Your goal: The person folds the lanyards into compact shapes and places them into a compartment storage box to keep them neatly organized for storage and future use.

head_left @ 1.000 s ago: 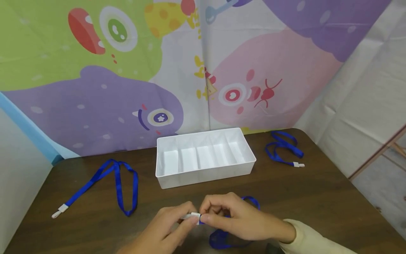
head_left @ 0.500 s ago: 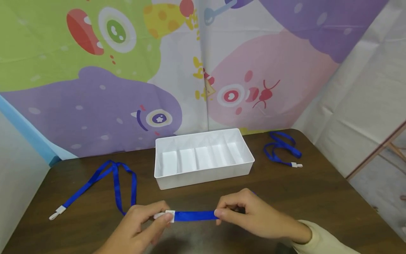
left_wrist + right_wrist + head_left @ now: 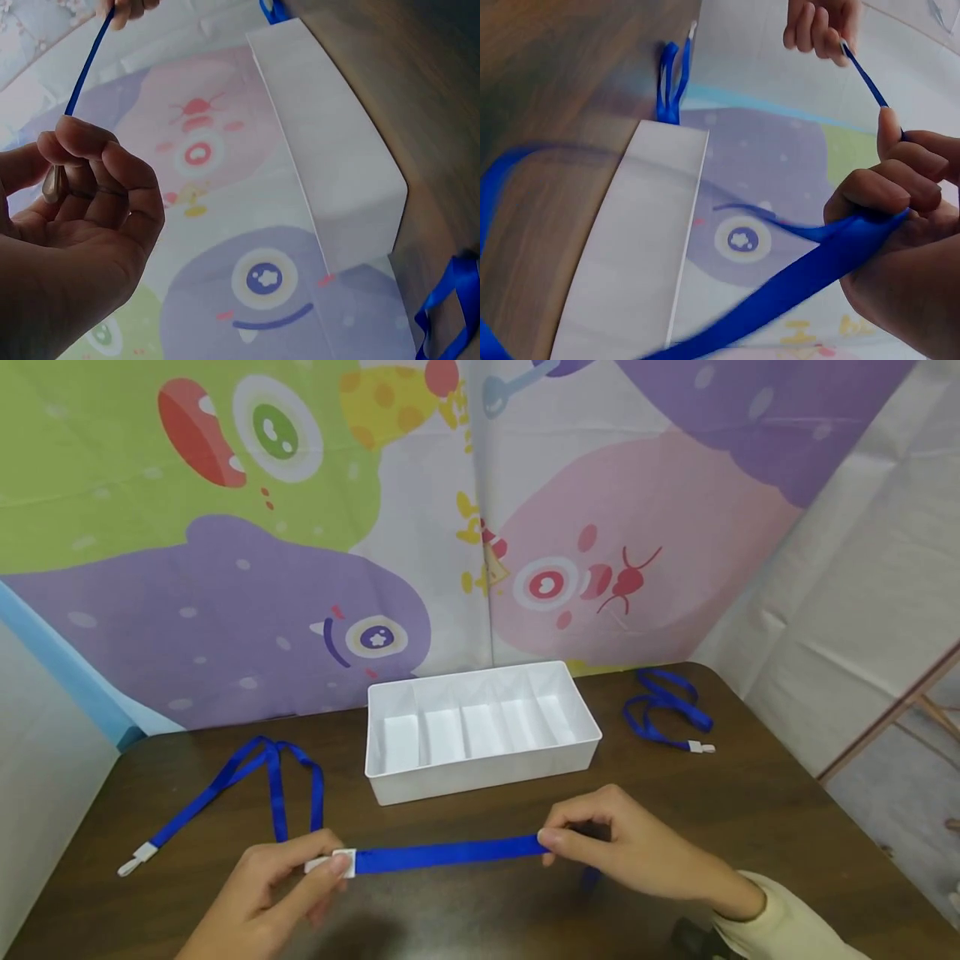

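A blue lanyard [image 3: 450, 853] is stretched between the two hands above the front of the table. My left hand [image 3: 273, 889] pinches its white clip end [image 3: 344, 863] between thumb and fingers. The strap is pinched by my right hand [image 3: 626, 847], and the rest of the blue strap [image 3: 780, 289] trails below that hand in a loose loop, seen in the right wrist view. In the left wrist view, the clip's tip shows under the curled fingers of the left hand [image 3: 94, 195].
Behind the hands stands a white tray [image 3: 483, 779] divided into several compartments. A second blue lanyard [image 3: 276, 785] lies at the left of the table, and a third lanyard [image 3: 663, 700] lies at the back right. A cartoon-printed cloth [image 3: 300, 602] hangs behind the table.
My hands have moved apart, left hand leftward and right hand rightward, so a longer stretch of the strap now shows between them. The tray and the other lanyards have stayed put.
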Motion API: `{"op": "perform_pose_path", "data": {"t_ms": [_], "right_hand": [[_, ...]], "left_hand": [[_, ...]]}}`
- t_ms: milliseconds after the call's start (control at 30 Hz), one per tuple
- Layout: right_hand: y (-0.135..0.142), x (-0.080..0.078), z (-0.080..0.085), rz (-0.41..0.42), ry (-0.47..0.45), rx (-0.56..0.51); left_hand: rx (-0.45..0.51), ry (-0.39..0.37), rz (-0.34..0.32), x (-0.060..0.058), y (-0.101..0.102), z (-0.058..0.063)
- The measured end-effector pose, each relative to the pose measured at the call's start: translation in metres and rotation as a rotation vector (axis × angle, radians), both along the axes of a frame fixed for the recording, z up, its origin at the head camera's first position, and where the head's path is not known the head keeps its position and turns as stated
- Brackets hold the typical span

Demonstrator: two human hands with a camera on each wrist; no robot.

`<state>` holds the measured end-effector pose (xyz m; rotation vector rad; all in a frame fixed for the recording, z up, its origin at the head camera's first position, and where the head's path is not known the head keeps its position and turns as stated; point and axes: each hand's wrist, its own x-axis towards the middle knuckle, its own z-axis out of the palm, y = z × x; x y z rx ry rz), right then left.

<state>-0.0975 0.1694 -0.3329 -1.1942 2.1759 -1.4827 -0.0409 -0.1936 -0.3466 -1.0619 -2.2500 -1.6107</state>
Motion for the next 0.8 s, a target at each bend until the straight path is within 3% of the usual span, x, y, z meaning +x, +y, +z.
{"op": "perform_pose_path", "data": {"t_ms": [233,367,633,800], "right_hand": [[0.011,-0.007,-0.001,0.034,0.019,0.009],[0.018,-0.008,0.000,0.004,0.028,0.030],[0.032,-0.006,0.001,-0.086,0.003,0.021],[0.036,-0.005,0.002,-0.020,0.015,-0.036]], "left_hand": [[-0.010,-0.003,0.045,0.002,-0.015,0.002],[-0.035,-0.031,0.079,0.004,-0.022,0.006],[-0.145,-0.137,0.218,0.009,-0.034,0.013],[-0.142,-0.152,0.221,0.010,-0.039,0.008]]}}
